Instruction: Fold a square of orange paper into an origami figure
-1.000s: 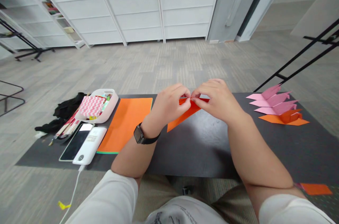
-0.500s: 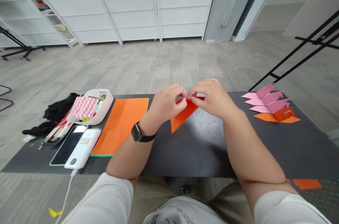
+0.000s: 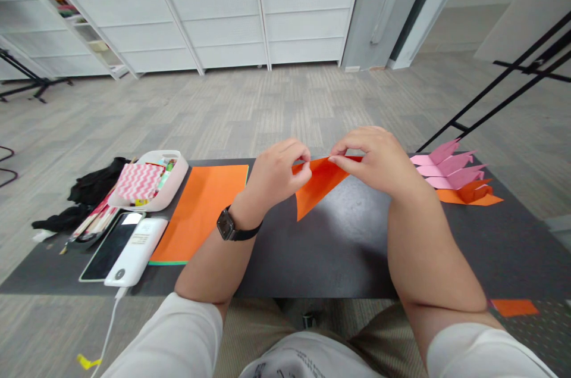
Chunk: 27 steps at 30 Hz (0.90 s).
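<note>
Left hand [image 3: 282, 174] and right hand [image 3: 379, 161] both pinching the orange paper piece [image 3: 317, 186] over the counter [image 3: 325, 262]; left grip near left end, right along top edge.

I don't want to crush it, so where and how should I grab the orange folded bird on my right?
I'd pinch the orange folded bird lightly by its raised middle, coming from the near side with your right hand: that part seems to stand up between flatter, pointed ends, and pink folded birds crowd its far side.
</note>
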Tool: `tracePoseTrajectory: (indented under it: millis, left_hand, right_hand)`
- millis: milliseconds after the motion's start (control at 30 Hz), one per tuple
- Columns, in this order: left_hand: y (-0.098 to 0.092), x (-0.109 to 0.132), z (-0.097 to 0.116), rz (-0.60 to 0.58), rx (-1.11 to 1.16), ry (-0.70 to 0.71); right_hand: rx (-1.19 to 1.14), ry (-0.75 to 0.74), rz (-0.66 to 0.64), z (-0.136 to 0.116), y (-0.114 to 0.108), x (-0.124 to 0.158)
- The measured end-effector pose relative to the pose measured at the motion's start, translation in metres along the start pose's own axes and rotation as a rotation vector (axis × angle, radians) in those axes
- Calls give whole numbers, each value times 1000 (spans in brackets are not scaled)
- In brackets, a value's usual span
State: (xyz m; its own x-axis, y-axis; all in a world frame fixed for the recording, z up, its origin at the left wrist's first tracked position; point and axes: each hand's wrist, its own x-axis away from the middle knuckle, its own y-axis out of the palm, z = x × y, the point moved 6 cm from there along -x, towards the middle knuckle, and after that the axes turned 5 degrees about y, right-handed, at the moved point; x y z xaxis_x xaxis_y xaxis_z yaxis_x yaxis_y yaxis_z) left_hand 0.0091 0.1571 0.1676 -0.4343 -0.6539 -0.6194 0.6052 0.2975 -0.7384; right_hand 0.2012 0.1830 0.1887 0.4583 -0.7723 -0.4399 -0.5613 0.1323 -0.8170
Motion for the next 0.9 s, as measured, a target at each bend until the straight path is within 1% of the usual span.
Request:
tracePoseTrajectory:
  millis: [167, 433, 733, 900]
  left_hand:
    - [0, 1, -4, 8, -3, 15]
    - [-2, -1, -9, 29, -1, 28]
    - [-6, -1, -16, 30, 9, 2]
    - [-10, 0, -29, 35, -22, 0]
  right_hand:
    - [-6, -1, 8, 7, -13, 3]
    - [-12, 75, 25, 18, -31, 8]
    - [-22, 130, 54, 36, -41, 16]
    - [-28, 188, 73, 46, -45, 19]
